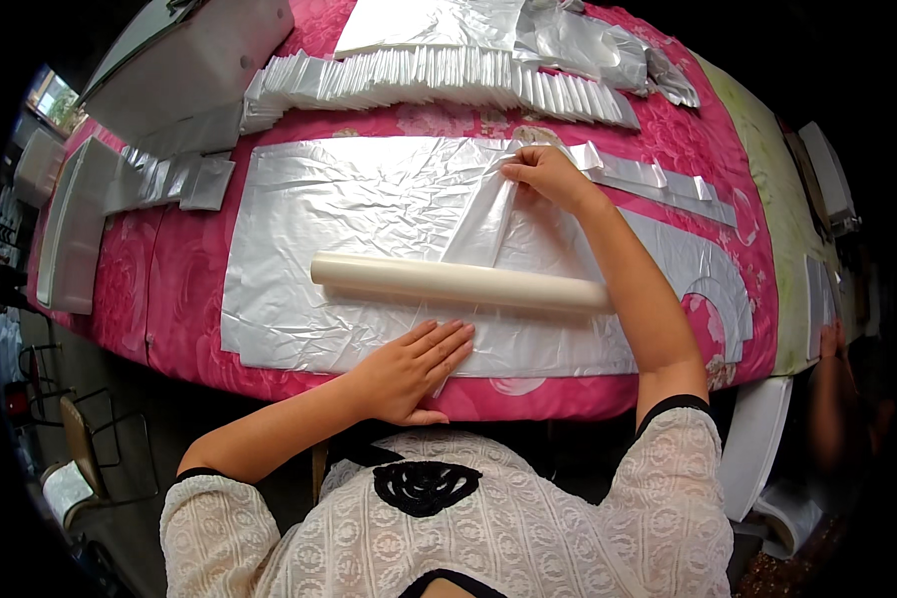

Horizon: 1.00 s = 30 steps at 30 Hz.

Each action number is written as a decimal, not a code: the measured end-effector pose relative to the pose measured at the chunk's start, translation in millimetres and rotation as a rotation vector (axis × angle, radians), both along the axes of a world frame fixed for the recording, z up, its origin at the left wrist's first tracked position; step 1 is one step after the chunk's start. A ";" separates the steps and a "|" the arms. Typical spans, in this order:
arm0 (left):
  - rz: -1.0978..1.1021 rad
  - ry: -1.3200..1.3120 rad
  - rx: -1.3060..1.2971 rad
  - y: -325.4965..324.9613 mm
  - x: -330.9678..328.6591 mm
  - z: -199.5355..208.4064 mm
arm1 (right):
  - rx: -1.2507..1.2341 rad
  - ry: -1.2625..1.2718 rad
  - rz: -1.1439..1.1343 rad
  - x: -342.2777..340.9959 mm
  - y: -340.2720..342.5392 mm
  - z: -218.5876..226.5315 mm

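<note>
Silvery plastic sheeting (299, 209) lies spread and wrinkled before me, with a cut-out curve at its right end. My left hand (421, 367) rests flat on its near edge, fingers stretched out. Toward the far edge, my right hand (543, 174) pinches a corner of a folded flap (483, 221), lifted slightly from the layer below. Across the sheeting lies a cream-white roller-like tube (448, 280); its right end passes behind my right forearm. Neither hand touches the tube.
A long row of folded silvery packets (399, 78) stands at the back, beside more loose sheeting (588, 45). White boxes (184, 70) stand at the left. A folded strip (668, 184) lies right of my right hand. The pink flowered cloth (184, 279) covers the table. Another person's blurred hand (832, 344) is far right.
</note>
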<state>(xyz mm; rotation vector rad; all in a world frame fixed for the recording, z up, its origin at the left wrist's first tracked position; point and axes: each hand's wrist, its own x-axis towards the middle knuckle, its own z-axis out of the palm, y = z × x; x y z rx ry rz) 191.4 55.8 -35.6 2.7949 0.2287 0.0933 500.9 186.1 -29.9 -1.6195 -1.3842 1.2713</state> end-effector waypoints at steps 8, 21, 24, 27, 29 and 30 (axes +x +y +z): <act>0.113 0.030 0.055 -29.2 7.1 -4.1 | 0.398 -0.296 0.016 -65.6 -84.4 39.3; 0.074 -0.075 -0.067 -28.6 5.0 -0.7 | 0.571 -1.026 -0.266 44.8 -140.9 -7.9; 0.058 -0.068 -0.093 -18.1 -2.3 1.0 | 0.523 -0.936 -0.324 51.8 -152.3 1.6; 0.067 0.043 0.018 -27.6 -0.9 -2.3 | 0.544 -0.718 -0.085 1.9 -172.1 21.9; 0.123 0.038 0.102 -45.1 3.7 -8.7 | 0.556 -0.633 0.122 -33.9 -187.5 26.2; 0.154 0.030 0.136 -54.2 6.2 -14.8 | 0.555 -0.621 0.227 -48.3 -191.8 25.5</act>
